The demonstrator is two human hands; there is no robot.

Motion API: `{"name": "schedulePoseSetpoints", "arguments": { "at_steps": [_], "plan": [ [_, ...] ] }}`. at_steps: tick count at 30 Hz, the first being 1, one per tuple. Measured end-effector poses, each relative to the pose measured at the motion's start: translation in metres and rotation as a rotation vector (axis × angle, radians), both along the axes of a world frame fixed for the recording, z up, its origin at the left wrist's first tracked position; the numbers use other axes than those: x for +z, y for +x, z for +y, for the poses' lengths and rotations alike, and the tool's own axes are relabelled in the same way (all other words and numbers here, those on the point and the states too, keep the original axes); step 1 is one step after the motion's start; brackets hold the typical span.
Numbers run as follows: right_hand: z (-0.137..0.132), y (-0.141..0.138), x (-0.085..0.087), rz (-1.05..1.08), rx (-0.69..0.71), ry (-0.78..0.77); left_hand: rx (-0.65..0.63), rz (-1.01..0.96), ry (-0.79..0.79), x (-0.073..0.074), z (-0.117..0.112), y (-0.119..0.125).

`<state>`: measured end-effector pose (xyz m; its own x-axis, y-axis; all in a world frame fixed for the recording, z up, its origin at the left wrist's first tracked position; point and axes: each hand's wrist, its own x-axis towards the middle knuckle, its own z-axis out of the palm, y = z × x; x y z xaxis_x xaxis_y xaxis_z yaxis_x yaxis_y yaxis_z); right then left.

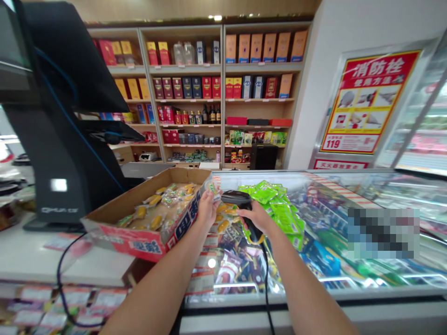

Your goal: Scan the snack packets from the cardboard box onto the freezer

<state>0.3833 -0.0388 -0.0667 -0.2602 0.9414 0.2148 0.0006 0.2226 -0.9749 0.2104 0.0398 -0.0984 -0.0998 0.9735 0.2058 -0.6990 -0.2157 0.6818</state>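
Note:
My left hand (207, 206) is closed on a small clear-wrapped snack packet (212, 187), raised just beyond the right rim of a cardboard box (120, 242). In my right hand (259, 218) is a black handheld barcode scanner (236, 197), gripped round its handle. The scanner's head points left at the packet, a short gap apart. Below it, yellow wrapped snacks (224, 226) lie on the glass top of a freezer (240, 300), partly hidden by the scanner and hand. Bright green packets (279, 207) are piled right behind my right hand.
More wrapped snacks (157, 222) lie in the box. A black checkout terminal (57, 158) stands at left on a white counter (94, 258). The scanner's cable (267, 284) hangs over the freezer's front edge. Shelves of boxes and bottles (188, 88) fill the back wall.

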Motion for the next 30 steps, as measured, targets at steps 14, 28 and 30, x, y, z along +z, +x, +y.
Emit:
{"name": "schedulePoseSetpoints", "arguments": {
  "at_steps": [14, 28, 30],
  "plan": [
    [-0.007, -0.003, 0.005, -0.089, 0.027, 0.009, 0.046, -0.062, 0.007, 0.006, -0.003, 0.002],
    [0.007, -0.001, -0.001, 0.164, -0.257, -0.01, 0.139, 0.189, 0.038, -0.002, 0.0, 0.003],
    [0.006, 0.001, 0.002, 0.213, -0.29, -0.001, 0.159, 0.303, 0.049, 0.001, -0.005, 0.005]
  ]
}}
